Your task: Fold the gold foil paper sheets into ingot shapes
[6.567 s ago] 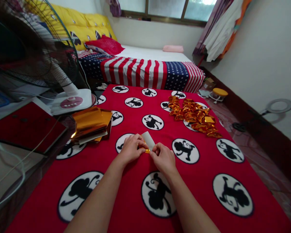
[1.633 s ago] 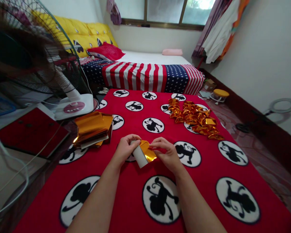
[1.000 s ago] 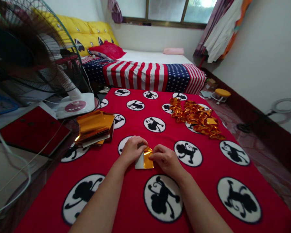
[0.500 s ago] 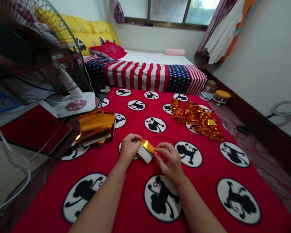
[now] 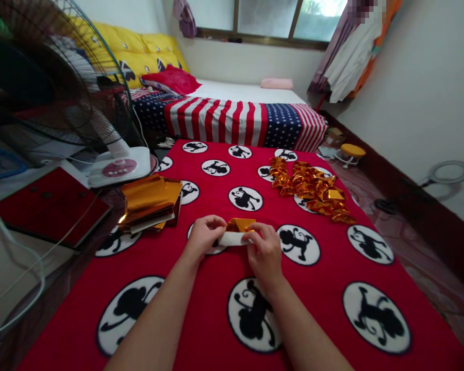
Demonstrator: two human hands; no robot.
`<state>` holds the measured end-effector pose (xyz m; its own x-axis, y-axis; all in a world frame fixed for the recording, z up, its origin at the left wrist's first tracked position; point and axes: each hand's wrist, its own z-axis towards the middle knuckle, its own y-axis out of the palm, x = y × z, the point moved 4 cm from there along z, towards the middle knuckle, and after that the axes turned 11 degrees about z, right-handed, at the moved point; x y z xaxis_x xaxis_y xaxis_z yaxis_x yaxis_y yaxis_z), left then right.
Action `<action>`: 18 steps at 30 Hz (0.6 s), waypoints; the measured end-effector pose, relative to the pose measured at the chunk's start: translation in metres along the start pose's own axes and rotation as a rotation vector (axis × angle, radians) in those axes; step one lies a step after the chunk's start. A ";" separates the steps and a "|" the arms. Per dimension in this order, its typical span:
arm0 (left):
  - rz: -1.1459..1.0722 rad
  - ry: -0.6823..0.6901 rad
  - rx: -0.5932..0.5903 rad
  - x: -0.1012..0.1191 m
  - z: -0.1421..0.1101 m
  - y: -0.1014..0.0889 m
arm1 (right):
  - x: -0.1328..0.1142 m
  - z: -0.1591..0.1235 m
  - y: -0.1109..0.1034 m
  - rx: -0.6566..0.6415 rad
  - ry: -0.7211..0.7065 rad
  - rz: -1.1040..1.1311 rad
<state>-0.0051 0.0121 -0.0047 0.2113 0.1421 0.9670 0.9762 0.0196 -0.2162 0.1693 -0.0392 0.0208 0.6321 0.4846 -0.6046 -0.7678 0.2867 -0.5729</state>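
Note:
Between my two hands is a partly folded sheet of gold foil paper (image 5: 243, 224), with a white strip of its back side facing me. My left hand (image 5: 205, 234) pinches its left end. At the right end, my right hand (image 5: 265, 247) grips the paper with thumb and fingers. To the left lies a stack of flat gold foil sheets (image 5: 150, 198), some showing white backs. Several folded gold foil pieces (image 5: 311, 188) sit bunched together at the right. All of this rests on a red cloth (image 5: 201, 319) with black monkeys in white circles.
A fan (image 5: 119, 159) stands at the left beside a dark red panel (image 5: 46, 201) and a white cable (image 5: 42, 257). Behind the red cloth is a bed with a striped, starred cover (image 5: 216, 117). A yellow stool (image 5: 352, 150) and a ring-shaped stand (image 5: 451, 171) are at the right.
The paper has turned from slanted to level, its white strip now running crosswise in front. My right hand has shifted slightly left and taken hold nearer the strip.

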 end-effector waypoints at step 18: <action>-0.158 -0.223 -0.185 -0.001 -0.013 0.014 | 0.003 0.000 -0.008 0.067 -0.112 0.039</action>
<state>0.0085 -0.0005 -0.0072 0.0609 0.3652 0.9290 0.9928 -0.1184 -0.0185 0.1769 -0.0399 0.0237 0.5886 0.5845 -0.5585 -0.7994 0.3181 -0.5097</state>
